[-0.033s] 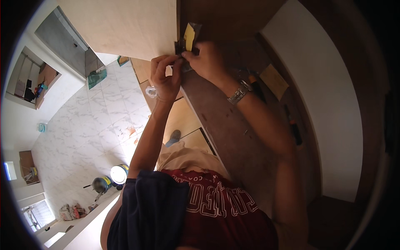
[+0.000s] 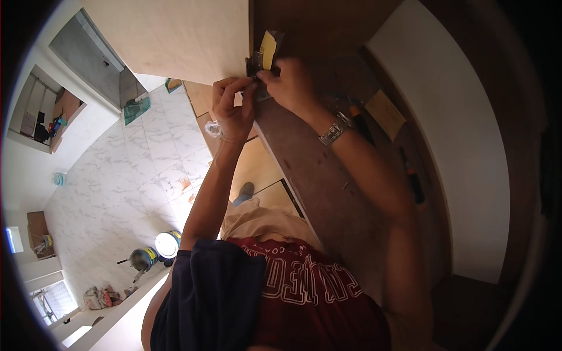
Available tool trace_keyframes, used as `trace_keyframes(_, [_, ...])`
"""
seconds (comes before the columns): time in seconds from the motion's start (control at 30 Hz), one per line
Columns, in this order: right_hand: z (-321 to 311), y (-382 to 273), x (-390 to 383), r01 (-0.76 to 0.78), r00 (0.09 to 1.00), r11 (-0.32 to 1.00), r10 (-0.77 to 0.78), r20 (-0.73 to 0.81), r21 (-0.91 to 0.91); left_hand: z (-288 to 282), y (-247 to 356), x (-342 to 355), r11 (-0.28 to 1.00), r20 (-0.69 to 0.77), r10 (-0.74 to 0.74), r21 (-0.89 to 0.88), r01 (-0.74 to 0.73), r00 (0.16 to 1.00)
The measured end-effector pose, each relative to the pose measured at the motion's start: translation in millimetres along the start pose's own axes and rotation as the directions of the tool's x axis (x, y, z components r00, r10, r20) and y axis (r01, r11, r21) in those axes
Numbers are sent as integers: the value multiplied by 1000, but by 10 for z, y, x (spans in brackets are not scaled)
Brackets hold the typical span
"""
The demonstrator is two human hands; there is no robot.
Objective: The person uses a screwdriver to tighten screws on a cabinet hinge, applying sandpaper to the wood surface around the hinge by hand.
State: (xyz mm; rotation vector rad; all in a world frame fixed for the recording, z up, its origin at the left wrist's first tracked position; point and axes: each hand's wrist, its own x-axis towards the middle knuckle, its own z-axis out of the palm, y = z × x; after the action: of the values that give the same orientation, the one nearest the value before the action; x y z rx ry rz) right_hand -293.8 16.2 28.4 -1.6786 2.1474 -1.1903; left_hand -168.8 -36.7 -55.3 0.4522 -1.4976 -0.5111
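Note:
Close together at the lower corner of a pale wooden panel are both my hands. My left hand is closed in a pinch, thumb against fingertips; whatever lies in it is too small to make out. Facing it, my right hand also pinches, its fingertips nearly meeting the left ones, and what they grip is hidden. Just above the fingertips, a small dark fitting sits against the panel's edge. A yellow card-like piece, partly in dark or clear wrapping, stands tilted beside the right hand.
Under my right arm runs a brown board with small screws or scraps on it. Orange-and-black handled tools and a tan sheet lie to the right. Paint cans stand on the marble-look floor at lower left.

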Motion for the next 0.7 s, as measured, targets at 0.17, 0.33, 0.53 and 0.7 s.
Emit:
trace_keyframes(0.17, [-10,-17,27,33,999,996,-35,-25,-78,-10,17,22,998,25,-61,-18,61,998])
trace_keyframes(0.33, [-9,167,101,86,996,993,-85,-17,79,-11,38,58,995,60,-96,-28,98,994])
trace_keyframes(0.53, [-66,151,86,-46,993,994,34,110,103,-37,46,103,1000,48,0,28,-1,999])
trace_keyframes(0.7, [-64,164,54,-104,991,987,93,93,125,45,171,37,987,-33,-25,159,30,999])
